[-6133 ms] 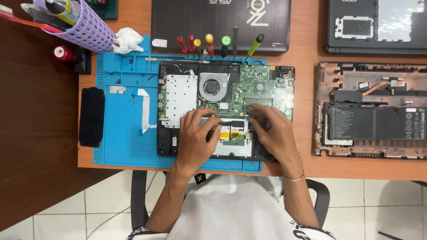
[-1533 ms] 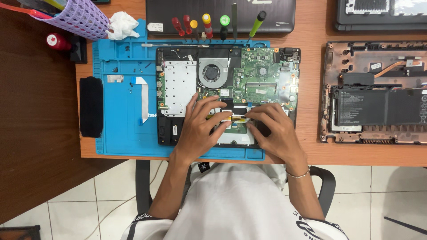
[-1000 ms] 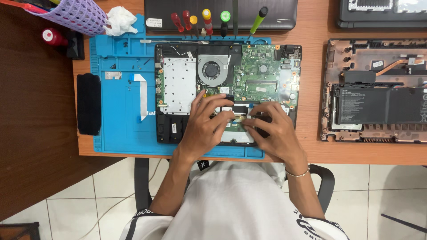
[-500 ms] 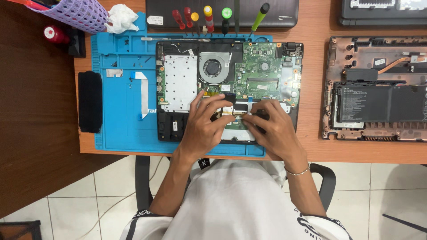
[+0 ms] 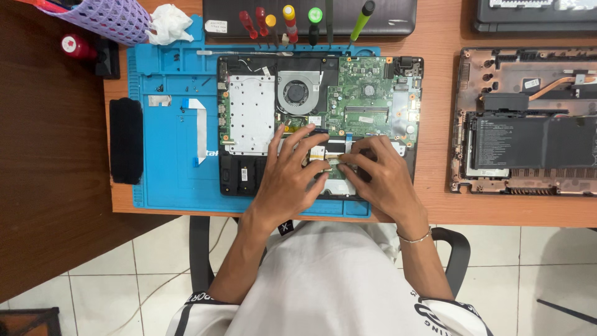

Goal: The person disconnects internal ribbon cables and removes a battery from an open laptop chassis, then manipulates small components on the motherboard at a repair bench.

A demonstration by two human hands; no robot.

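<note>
Both hands (image 5: 292,177) (image 5: 379,180) pressing laptop ribbon cable (image 5: 328,160)

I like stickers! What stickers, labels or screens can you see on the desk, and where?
White sticker: small rectangle on the dark laptop at top.
Battery label: pale print block on the black battery, right.
Small label: white, beside the left hand.
No lit screens.

**One head camera, looking straight down**

We see from a single head-worn view, facing almost vertically down, fairly close above the desk (image 5: 441,205). Desk fills the upper frame; our lap and, probably, tiled floor (image 5: 535,261) fill the lower.
</note>
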